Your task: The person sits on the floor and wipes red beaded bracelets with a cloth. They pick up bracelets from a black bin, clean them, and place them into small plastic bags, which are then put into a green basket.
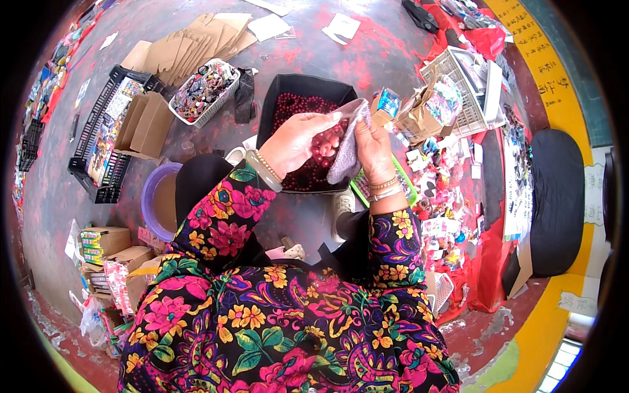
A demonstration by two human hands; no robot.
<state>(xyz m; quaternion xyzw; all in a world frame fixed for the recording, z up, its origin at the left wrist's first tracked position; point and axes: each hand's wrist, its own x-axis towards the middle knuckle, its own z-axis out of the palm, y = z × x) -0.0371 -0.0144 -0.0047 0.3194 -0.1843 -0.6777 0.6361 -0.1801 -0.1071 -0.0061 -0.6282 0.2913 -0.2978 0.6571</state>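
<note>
While both hands work over the bin, here's the layout, left to right. Far left on the floor: black crate [98, 188] with an open cardboard box [152, 134] against its right side, and a purple tub [152, 203] nearer the person. Next, a white basket [221, 105] full of small mixed items. Centre: black bin [327, 84], dark red beads [291, 108] spread across the inside. Left hand [295, 141] comes in over the bin, thumb and finger pinching the upper edge of a greyish-mauve cloth [345, 158]; can't tell what its lower fingers are doing, pinkish shapes there blend with the beads. Cloth hangs between the hands over the bin's right part, lower end down by the near right corner. Right hand [375, 154] grips the cloth's right side, thumb up. Beyond it, a green tray [405, 175] partly hidden by that wrist, then small packets spread on red sheeting. For handling: I'd keep cloth and hands inside the bin rim so loose beads drop back in, hold the edge lightly since the upper part looks sheer, spread it evenly from both sides, and watch bracelets for snags on the weave.
</note>
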